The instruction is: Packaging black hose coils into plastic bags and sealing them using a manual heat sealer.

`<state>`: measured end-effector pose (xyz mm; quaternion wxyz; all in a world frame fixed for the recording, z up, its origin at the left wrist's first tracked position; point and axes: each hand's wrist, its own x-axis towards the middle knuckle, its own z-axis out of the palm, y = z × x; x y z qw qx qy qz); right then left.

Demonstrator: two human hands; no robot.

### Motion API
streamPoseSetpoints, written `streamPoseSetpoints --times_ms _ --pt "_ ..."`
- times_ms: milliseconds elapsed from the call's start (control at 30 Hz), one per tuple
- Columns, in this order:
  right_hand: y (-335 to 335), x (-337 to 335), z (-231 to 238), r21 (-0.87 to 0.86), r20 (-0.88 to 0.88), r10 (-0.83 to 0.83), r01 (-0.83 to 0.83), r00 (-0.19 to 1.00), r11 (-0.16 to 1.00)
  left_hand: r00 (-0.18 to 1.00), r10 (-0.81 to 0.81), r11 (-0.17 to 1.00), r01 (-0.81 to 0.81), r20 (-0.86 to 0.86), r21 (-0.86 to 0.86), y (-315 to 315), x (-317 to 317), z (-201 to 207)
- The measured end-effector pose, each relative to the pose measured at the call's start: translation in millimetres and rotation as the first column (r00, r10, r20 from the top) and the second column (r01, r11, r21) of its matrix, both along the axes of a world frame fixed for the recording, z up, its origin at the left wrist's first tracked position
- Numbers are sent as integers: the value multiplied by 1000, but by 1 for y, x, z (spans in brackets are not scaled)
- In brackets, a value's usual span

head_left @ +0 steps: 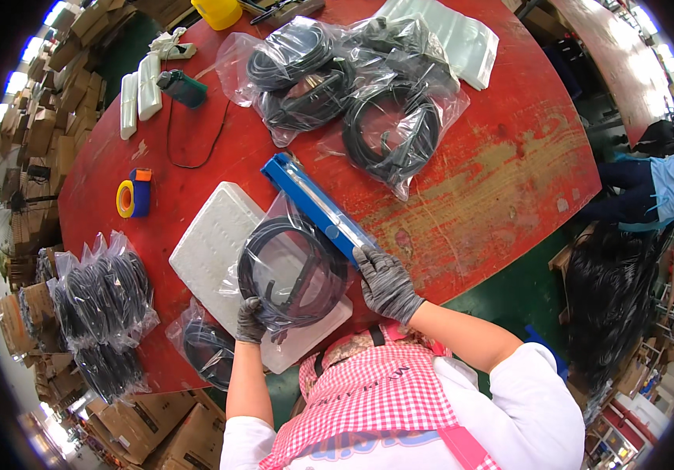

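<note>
My left hand [250, 320], in a grey glove, grips the lower left edge of a clear plastic bag with a coiled black cable [247, 270] inside. The bag's upper end reaches to a long blue bag sealer [317, 205] lying aslant on the red table. My right hand [388, 283], gloved too, has its fingers curled over the near right end of the sealer. Beneath the bag lies a white foam board [215, 223]. Whether the bag's edge sits between the sealer's bars I cannot tell.
Several bagged cable coils [392, 129] lie at the far side of the red table [501, 180]. More bagged cables [106, 290] are stacked at left, one bagged coil [207, 345] near my left forearm. A tape dispenser [139, 193], green bottle [182, 88] and clear bags [450, 39] lie about.
</note>
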<state>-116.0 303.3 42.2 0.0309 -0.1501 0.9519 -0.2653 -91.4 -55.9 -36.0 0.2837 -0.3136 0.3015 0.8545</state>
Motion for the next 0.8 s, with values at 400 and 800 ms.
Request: streamPoseSetpoints --times_ms 400,800 --pt "29 -49 -57 -588 739 -67 691 670 420 989 148 978 -148 -13 -145 17 9 28" --pt "36 -37 43 -720 451 126 277 884 636 991 130 990 -132 42 51 37 5 19"
